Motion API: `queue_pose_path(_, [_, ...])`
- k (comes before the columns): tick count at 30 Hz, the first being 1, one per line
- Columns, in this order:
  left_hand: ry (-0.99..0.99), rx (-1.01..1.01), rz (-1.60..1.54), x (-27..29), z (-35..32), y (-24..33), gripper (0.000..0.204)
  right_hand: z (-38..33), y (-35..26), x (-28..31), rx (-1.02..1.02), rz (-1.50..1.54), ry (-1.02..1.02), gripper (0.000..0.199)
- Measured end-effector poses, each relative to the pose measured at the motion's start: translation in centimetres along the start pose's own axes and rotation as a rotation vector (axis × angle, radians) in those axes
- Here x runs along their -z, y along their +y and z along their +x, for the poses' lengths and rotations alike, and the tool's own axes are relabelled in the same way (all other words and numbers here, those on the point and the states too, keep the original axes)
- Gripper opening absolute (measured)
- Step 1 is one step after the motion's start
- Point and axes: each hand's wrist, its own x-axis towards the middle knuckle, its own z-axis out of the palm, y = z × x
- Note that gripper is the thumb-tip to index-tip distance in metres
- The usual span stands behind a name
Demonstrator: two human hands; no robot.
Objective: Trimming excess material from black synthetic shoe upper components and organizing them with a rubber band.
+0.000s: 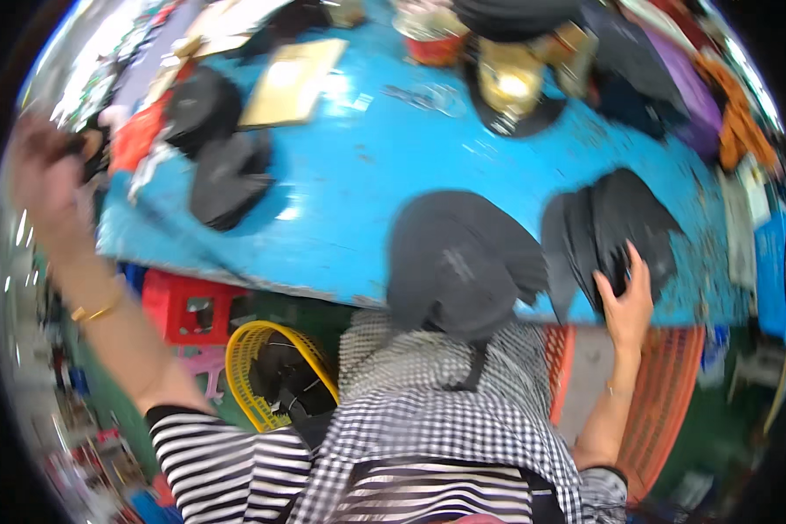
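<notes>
My left hand (51, 175) is raised past the table's left edge, smeared by motion. Its fingers are too blurred to read, and a dark patch beside them cannot be made out. On the right, my right hand (629, 301) touches a stack of nested black caps (607, 218) with its thumb and fingers apart. A single black cap (450, 258) lies in front of me at the table's near edge, partly over my lap. More black caps (229, 175) sit at the left of the blue table (349, 201).
A yellow card (295, 83), a red-based tub (432, 44) and a gold-coloured form (508, 83) stand farther back. Dark, purple and orange cloth (738, 118) lies at the right. Below are a yellow basket (237, 384), a red stool (179, 306) and an orange crate (664, 402).
</notes>
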Motion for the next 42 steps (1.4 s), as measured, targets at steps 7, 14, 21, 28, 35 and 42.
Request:
queue_pose_path(7, [-0.766, 0.536, -0.879, -15.2, -14.6, 13.9, 0.005, -3.3, 1.9, -1.2, -0.113, 0.458, 0.195, 0.025])
queue_pose_path(14, [-1.034, 0.23, -0.875, -15.9, -22.1, 19.9, 0.01, -6.0, -12.6, -1.3, 0.298, 0.667, -0.498, 0.032])
queue_pose_path(21, [-1.013, 0.336, -0.959, -13.1, -25.6, 18.7, 0.018, -6.5, -15.6, -3.6, 0.545, 0.759, -0.67, 0.007])
queue_pose_path(28, [-0.863, 0.545, -0.344, -10.1, -32.5, 10.5, 0.014, -5.7, -11.7, -0.6, 0.041, 1.743, -0.506, 0.019])
queue_pose_path(35, [-0.351, 1.109, -0.321, -4.8, -51.4, -5.2, 0.011, -1.6, -5.7, 3.4, 0.195, 2.328, -0.258, 0.031])
queue_pose_path(42, [0.164, 0.824, -0.516, 1.9, -31.5, -2.2, 0.033, -2.7, -6.2, 1.9, 0.229, 2.219, -0.377, 0.025])
